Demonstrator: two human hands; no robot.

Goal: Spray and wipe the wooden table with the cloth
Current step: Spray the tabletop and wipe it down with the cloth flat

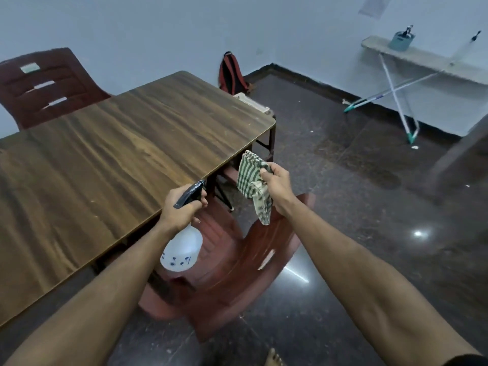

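Observation:
The wooden table [126, 143] fills the left half of the head view, its long near edge running diagonally. My left hand [182, 210] grips the black trigger head of a white translucent spray bottle [182, 249], which hangs just off the table's near edge, nozzle toward the tabletop. My right hand [277, 183] holds a green-and-white striped cloth [252, 184] in the air, to the right of the table edge. The cloth dangles loosely and touches nothing else.
A red-brown plastic chair [237, 262] is tucked under the table's near edge, below my hands. Another such chair [45, 83] stands at the far side. A red backpack [232, 73] leans on the wall, a white basket [252, 103] behind the table's far corner, an ironing board [422, 62] at right.

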